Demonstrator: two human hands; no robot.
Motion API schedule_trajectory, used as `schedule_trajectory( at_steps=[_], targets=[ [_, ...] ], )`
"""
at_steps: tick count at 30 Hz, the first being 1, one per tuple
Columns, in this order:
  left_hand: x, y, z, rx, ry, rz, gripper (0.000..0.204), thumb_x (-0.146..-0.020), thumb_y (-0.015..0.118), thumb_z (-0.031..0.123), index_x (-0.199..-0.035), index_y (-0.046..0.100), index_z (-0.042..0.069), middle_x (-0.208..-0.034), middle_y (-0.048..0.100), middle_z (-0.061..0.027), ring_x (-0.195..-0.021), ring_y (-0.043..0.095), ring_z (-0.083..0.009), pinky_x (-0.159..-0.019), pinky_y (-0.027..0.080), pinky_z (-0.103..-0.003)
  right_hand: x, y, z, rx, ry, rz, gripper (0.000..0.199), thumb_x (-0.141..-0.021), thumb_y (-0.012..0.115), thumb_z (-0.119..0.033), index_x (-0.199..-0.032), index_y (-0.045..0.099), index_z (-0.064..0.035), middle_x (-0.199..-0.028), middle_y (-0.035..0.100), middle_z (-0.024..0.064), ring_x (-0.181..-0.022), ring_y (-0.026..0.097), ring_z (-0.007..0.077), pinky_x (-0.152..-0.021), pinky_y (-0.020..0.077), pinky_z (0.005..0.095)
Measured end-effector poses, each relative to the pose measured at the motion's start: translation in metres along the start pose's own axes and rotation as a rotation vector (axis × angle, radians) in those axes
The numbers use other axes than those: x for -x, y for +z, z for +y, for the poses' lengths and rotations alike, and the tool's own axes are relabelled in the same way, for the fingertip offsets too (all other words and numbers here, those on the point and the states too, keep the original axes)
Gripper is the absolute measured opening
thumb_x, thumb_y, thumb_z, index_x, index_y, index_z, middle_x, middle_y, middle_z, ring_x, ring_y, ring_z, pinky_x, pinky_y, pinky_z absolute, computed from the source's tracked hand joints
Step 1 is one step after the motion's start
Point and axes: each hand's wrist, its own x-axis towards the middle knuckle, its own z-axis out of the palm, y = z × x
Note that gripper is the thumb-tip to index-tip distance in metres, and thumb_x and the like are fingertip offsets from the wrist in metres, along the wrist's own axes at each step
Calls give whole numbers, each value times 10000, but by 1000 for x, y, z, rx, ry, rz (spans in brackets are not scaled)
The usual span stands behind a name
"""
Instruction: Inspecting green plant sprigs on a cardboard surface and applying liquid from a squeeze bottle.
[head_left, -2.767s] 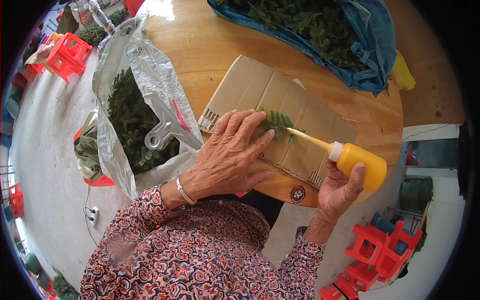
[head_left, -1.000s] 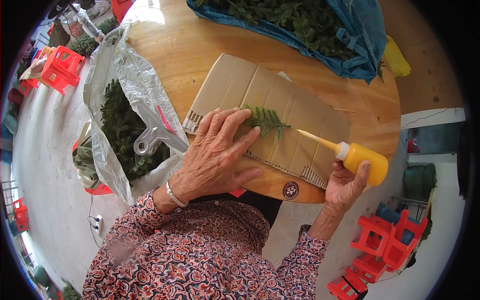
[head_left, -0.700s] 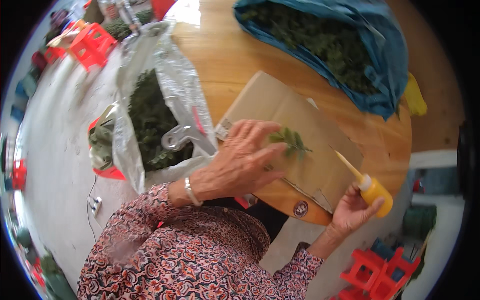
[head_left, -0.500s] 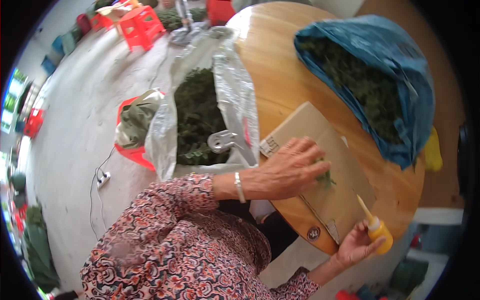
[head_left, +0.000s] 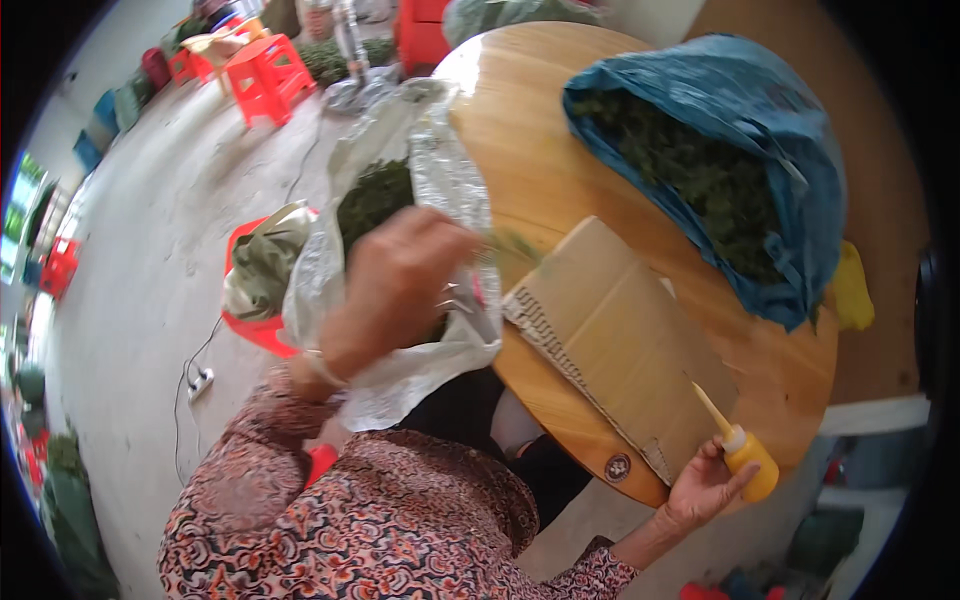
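Observation:
My left hand [head_left: 415, 265], blurred by motion, is over the white plastic bag [head_left: 455, 160] of dark green sprigs [head_left: 378, 195]. Its fingers are closed, and a blurred green sprig [head_left: 515, 245] sticks out from them to the right. In my right hand [head_left: 705, 487] is a yellow squeeze bottle [head_left: 752, 472] with a long thin nozzle, tilted up and left. That hand is by the near right corner of a flat piece of cardboard [head_left: 630, 330] on the round wooden table [head_left: 520, 110]. No sprig shows on the cardboard.
A blue plastic bag [head_left: 800, 130] full of green sprigs lies at the table's far right, with a yellow thing [head_left: 852, 285] beside it. A red stool [head_left: 245, 250] bearing cloth stands left of the white bag. A power strip [head_left: 201, 384] with cords lies on the floor.
My left hand has swung left from above the cardboard to over the white bag, a green sprig trailing from its fingers. The right hand still holds the bottle in nearly the same place.

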Motion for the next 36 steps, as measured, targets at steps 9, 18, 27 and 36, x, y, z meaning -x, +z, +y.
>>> schedule_trajectory(
  at_steps=[9,18,27,36],
  targets=[
    [-38,1,-38,-209,-34,-328,128,-834,613,159,-925,653,78,-868,614,-57,-739,581,-245,-656,464,-348,-1,3,-5,-4,-73,39,396,-864,698,-227,-1146,533,-4,-1033,612,121,-807,598,197,-686,511,228],
    [-191,191,-72,174,338,-157,190,-852,549,105,-998,670,99,-993,632,-64,-877,612,-290,-745,489,-402,4,9,-4,62,-159,122,343,-865,695,-218,-1124,567,-35,-1013,626,100,-804,599,177,-684,506,221],
    [-222,245,-62,-33,44,-393,237,-803,582,39,-1010,687,86,-998,654,-72,-876,625,-305,-767,498,-384,6,9,-3,104,-208,169,331,-868,691,-212,-1126,573,-41,-1018,629,86,-812,600,168,-693,506,222],
    [-215,175,-63,258,397,-200,117,-782,619,74,-871,695,83,-855,641,-41,-727,595,-235,-638,463,-353,8,8,-2,79,-214,131,336,-876,682,-213,-1143,562,-46,-1036,623,91,-836,599,170,-710,507,228]
  ],
)
